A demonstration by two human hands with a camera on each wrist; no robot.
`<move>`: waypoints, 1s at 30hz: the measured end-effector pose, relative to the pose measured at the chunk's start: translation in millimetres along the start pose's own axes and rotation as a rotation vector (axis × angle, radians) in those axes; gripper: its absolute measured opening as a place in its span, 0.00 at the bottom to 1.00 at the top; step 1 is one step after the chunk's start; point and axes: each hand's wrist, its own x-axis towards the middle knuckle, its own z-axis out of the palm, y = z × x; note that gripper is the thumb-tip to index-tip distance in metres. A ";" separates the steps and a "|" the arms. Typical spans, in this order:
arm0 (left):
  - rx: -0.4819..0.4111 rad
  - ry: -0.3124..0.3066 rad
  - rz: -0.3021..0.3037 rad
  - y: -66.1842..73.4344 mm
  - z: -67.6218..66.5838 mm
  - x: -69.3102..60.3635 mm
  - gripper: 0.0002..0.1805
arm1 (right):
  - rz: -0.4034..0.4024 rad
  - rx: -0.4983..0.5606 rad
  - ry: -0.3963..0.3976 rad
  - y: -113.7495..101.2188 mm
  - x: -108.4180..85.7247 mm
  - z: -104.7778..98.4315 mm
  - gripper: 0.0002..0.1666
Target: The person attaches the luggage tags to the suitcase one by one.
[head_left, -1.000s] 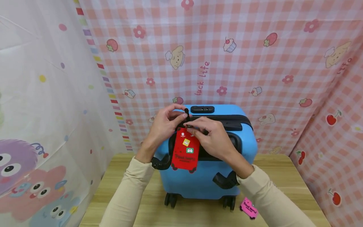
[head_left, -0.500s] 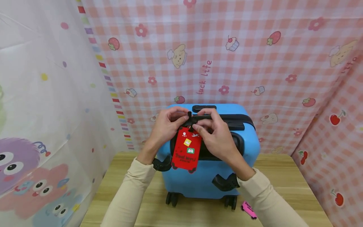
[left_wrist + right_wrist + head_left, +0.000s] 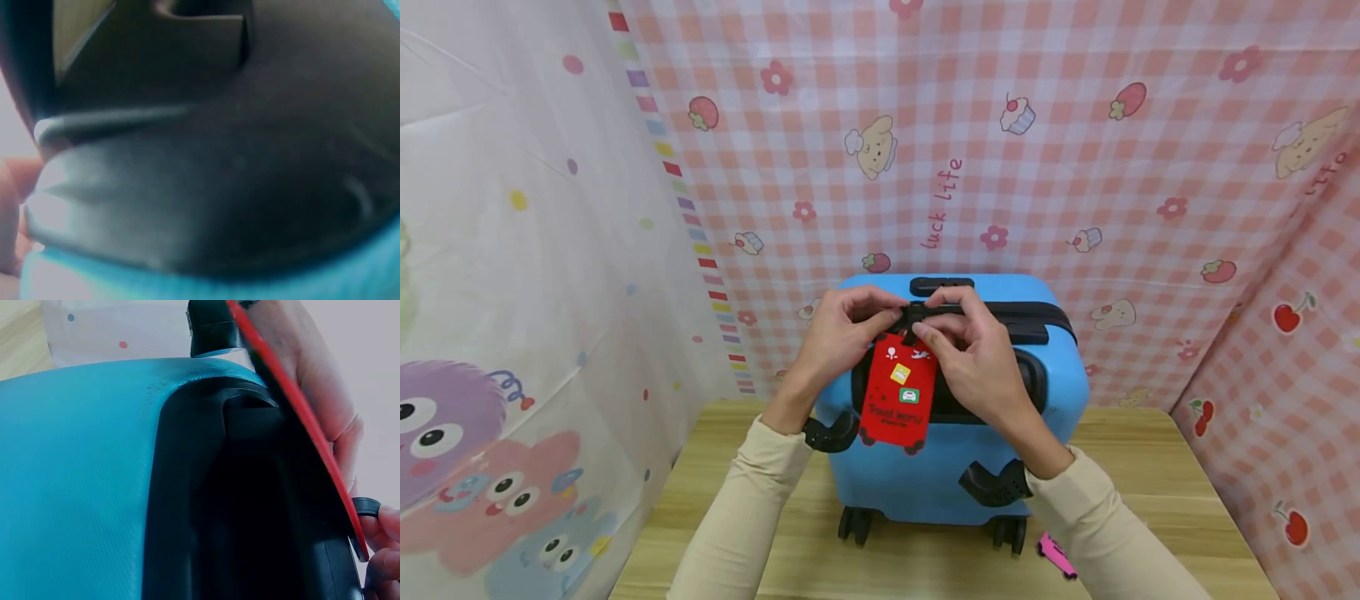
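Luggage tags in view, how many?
2. Red tag hangs in front of the suitcase; pink tag lies on the table near the suitcase's right front wheel, partly covered by the right sleeve. More could be hidden behind the suitcase.

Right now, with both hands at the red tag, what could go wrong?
The strap may slip from the right hand, dropping the red tag. The suitcase stands on wheels, so a tug could roll it. The right sleeve looks close to the pink tag and might knock it.
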 end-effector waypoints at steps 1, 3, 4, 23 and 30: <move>-0.001 0.001 0.001 -0.1 0.0 -0.1 0.08 | 0.002 -0.001 0.002 0.1 0.0 0.2 0.16; -0.001 0.001 0.001 -0.1 0.0 -0.2 0.08 | 0.007 -0.006 0.006 0.3 -0.1 0.5 0.17; -0.001 0.001 0.001 0.0 0.0 -0.4 0.08 | 0.009 -0.010 0.006 0.4 -0.2 0.5 0.18; 0.033 -0.009 0.028 0.0 0.6 -1.1 0.07 | 0.045 -0.064 -0.026 -1.0 1.4 2.4 0.19; 0.036 -0.026 0.038 -0.9 0.2 -0.9 0.07 | 0.057 -0.087 -0.020 -0.8 1.5 3.6 0.20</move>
